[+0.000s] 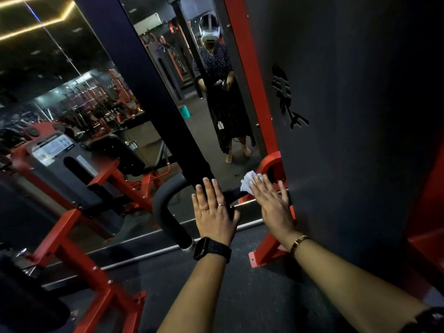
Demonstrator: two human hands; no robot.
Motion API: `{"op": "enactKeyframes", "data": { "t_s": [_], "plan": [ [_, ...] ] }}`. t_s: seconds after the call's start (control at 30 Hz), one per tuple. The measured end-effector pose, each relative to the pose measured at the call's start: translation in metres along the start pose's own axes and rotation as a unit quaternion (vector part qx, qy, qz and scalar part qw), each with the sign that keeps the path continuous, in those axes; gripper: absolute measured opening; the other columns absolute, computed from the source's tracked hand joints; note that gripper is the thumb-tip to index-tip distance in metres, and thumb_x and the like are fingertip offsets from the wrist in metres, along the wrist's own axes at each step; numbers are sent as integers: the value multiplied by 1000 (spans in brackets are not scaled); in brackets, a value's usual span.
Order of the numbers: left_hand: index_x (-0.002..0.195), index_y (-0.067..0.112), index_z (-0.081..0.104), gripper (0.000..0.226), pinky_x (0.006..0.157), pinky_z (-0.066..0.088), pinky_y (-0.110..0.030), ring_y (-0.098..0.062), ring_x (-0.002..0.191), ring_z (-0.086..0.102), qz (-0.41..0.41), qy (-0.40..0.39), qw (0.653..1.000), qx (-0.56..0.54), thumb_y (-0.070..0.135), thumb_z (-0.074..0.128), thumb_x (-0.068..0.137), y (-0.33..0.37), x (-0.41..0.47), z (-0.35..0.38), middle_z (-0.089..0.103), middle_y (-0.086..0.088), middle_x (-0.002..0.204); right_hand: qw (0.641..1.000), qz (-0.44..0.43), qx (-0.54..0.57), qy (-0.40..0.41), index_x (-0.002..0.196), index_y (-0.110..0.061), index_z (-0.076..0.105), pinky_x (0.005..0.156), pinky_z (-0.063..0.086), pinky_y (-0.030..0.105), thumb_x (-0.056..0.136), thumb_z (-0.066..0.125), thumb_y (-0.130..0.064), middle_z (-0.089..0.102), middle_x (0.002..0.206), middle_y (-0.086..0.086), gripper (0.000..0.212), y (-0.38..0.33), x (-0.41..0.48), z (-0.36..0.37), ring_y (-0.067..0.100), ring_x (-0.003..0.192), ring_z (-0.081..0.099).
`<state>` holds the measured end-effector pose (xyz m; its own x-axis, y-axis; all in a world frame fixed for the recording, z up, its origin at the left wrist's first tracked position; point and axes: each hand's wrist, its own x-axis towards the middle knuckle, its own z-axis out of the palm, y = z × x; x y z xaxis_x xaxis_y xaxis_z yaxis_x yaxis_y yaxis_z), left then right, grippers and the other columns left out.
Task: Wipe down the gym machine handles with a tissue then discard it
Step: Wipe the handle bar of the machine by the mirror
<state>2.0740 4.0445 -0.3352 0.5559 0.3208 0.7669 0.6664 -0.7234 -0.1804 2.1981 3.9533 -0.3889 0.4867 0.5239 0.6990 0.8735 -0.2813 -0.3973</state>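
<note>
While the left hand (213, 212) braces the black handle (165, 212), grip apart, the right hand (271, 205) presses the tissue (247, 182) on its end, grip also apart, to wipe.

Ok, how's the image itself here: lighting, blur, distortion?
Head view: dim light, the dark panel nearly featureless; wide-angle bend tilts the red post; the mirror reflects bright light strips top left; left hand, right hand and tissue are sharp enough, the machines at far left soft.
</note>
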Motion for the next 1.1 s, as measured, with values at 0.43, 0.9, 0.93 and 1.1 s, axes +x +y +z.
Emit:
{"op": "enactKeyframes", "data": {
  "t_s": [0.43, 0.9, 0.93, 1.1],
  "plan": [
    [152, 5, -11, 145, 120, -9, -40, -28, 147, -18, -1, 0, 1000, 12, 47, 85, 52, 1, 1, 0, -22, -13, 159, 999, -41, -29, -1, 140, -16, 45, 111, 21, 46, 79, 31, 2, 43, 147, 0, 66, -4, 17, -4, 22, 139, 33],
    [152, 4, -10, 144, 121, -8, -38, -28, 148, -16, 0, -19, 1000, 8, 46, 84, 53, 0, 0, 0, -21, -15, 159, 998, -59, -17, 1, 141, -19, 40, 112, 21, 46, 83, 35, 1, 43, 148, 0, 61, -1, 14, -2, 23, 137, 38],
    [152, 4, -11, 146, 121, -8, -38, -28, 148, -16, -2, -19, 1000, 9, 46, 86, 51, 0, 0, 0, -21, -15, 159, 1000, -21, -13, 6, 140, -19, 43, 111, 21, 46, 82, 35, 1, 44, 147, 0, 62, 0, 17, -5, 23, 136, 39],
    [152, 3, -10, 135, 121, -6, -39, -28, 148, -15, 2, -10, 1000, 19, 46, 78, 59, 0, 0, 1, -19, -15, 159, 998, -58, 5, 9, 126, -8, 61, 107, 35, 51, 81, 42, -2, 58, 133, 7, 49, -37, 32, -1, 26, 126, 53]
  ]
}}
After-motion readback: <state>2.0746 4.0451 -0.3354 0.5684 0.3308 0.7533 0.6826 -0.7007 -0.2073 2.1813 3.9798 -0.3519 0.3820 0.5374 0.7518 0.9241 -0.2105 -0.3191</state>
